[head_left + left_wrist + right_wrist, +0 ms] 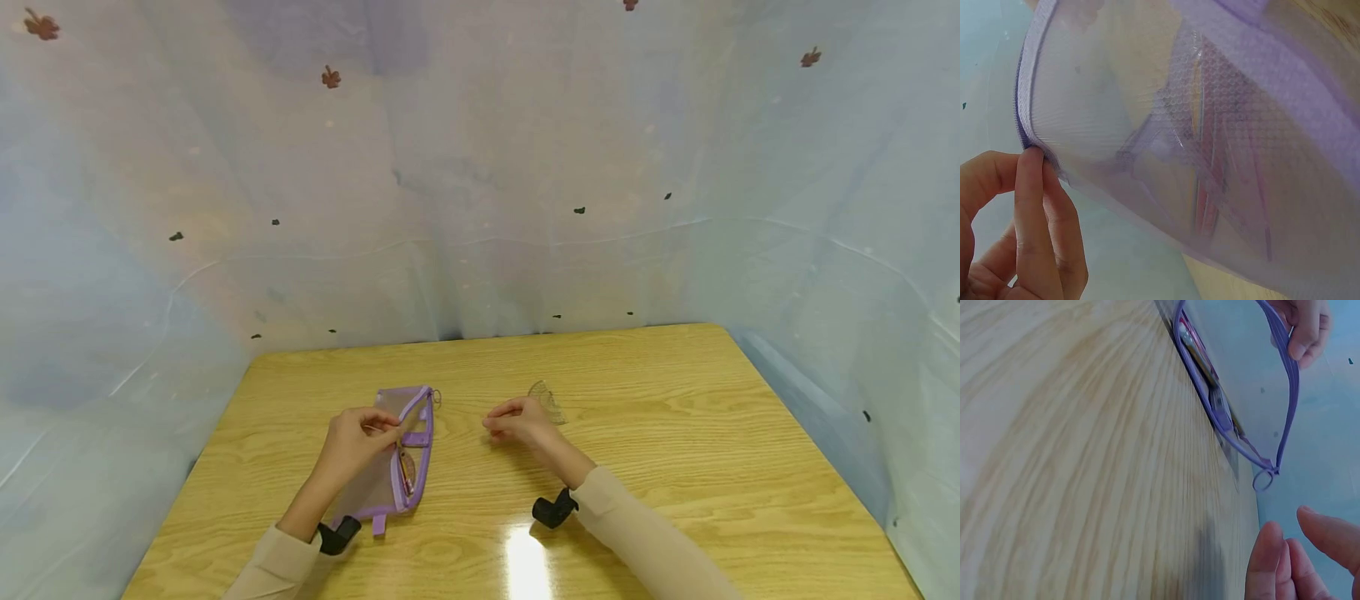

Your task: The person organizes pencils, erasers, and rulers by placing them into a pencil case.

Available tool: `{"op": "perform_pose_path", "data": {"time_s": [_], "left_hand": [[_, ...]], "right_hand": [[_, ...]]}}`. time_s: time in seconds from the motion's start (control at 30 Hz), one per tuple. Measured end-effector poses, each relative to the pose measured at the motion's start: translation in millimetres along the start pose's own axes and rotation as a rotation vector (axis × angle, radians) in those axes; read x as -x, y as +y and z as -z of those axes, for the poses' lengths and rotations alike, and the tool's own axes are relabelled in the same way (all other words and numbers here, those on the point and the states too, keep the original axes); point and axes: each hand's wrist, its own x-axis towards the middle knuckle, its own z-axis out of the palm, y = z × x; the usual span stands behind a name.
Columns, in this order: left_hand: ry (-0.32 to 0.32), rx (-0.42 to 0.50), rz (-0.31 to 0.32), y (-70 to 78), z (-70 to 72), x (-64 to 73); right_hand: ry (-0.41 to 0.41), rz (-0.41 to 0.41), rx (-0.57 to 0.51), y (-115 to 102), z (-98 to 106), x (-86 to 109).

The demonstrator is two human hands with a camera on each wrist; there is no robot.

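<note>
A purple-trimmed mesh pencil case (367, 492) lies on the left half of the table, its zipper undone. My left hand (360, 439) pinches the zipper edge between thumb and fingers and lifts it, so the mouth gapes in the right wrist view. Through the mesh, red and purple pencil-like sticks (1208, 187) show in the left wrist view. My right hand (522, 421) hovers over the wood to the right of the case, thumb apart from the bent fingers and nothing between them. Just behind it lies a clear protractor (552, 406), partly covered by the hand.
The wooden table (675, 450) reaches back to a pale curtain (480, 167) hanging behind and at both sides. A small ring (1263, 481) hangs at the case's far corner. Black wrist mounts (553, 508) sit at both cuffs.
</note>
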Motion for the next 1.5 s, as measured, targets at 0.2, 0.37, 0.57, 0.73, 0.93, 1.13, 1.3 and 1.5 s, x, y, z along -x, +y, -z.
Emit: {"op": "perform_pose_path", "data": {"time_s": [0.2,0.37,0.57,0.73,0.93,1.13,1.3,1.5], "left_hand": [[0.002,-0.001,0.005,0.0,-0.4,0.2],[0.0,-0.001,0.01,1.3,-0.1,0.7],[0.0,0.01,0.014,1.5,0.0,0.7],[-0.006,0.025,0.018,0.7,0.0,0.7],[-0.008,0.03,0.016,0.1,0.1,0.7],[-0.008,0.021,0.005,0.2,0.2,0.2],[-0.014,0.023,-0.003,0.2,0.5,-0.3],[-0.014,0.003,-0.011,0.3,0.9,-0.6]], "right_hand": [[0.036,0.004,0.01,-1.7,10.4,0.3],[0.052,0.015,0.047,-4.7,19.6,3.0],[0.121,0.015,0.078,-8.6,26.9,5.7],[0.164,0.014,0.095,-7.6,32.9,7.3],[0.213,0.014,0.171,-7.1,42.9,7.1],[0.261,0.012,0.241,-7.4,54.9,5.7],[0.275,0.028,0.243,-7.4,64.1,5.6],[0.293,0.06,0.234,-7.4,73.3,6.0]]}}
